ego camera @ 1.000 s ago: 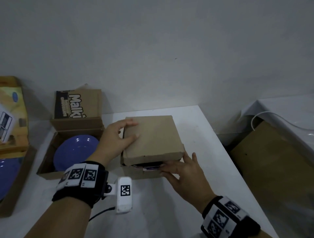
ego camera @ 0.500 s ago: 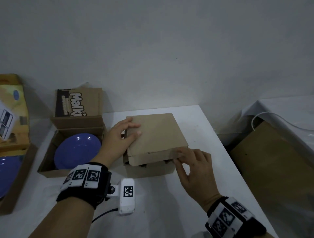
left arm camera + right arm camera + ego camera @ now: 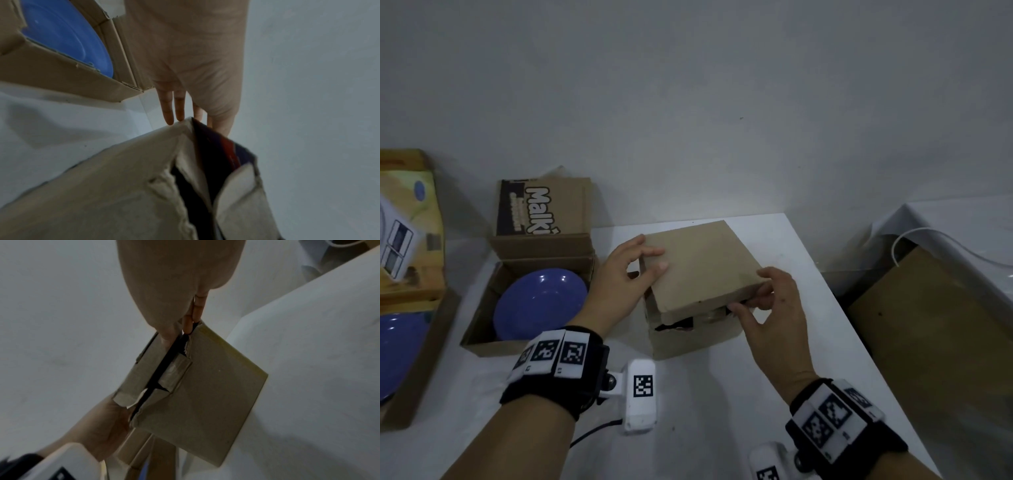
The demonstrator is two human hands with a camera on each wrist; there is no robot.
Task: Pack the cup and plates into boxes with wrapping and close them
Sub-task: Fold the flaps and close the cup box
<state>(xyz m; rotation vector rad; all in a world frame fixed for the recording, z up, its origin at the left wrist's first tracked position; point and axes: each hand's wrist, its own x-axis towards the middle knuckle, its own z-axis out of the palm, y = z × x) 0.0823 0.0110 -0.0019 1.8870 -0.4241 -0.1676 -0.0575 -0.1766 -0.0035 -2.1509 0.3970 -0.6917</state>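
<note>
At the centre of the head view, on the white surface (image 3: 722,411), a plain brown cardboard box (image 3: 695,334) is being closed. Its lid (image 3: 698,263) is tilted, not yet seated; a dark gap shows along the near edge, and the tuck flap (image 3: 174,373) is still outside the front wall. The left hand (image 3: 619,277) rests on the lid's left edge, fingers fairly straight on top and thumb at the side. The right hand (image 3: 770,308) pinches the lid's near right corner, fingers curled over it and thumb beneath. What lies inside this box cannot be seen, so I cannot tell whether it holds the cup or any wrapping.

Judging from this, the task is partway. One box is nearly shut. Left of it, an open box (image 3: 482,329) printed "Malki" on its raised flap holds a blue plate (image 3: 541,305), bare, with no wrapping visible. At the far left edge of the frame a second blue plate (image 3: 397,353) sits in another open box (image 3: 431,359), partly cut off. Those two probably remain to be wrapped and closed.

Count: three boxes, two plates visible, no cup in sight, two hands.
</note>
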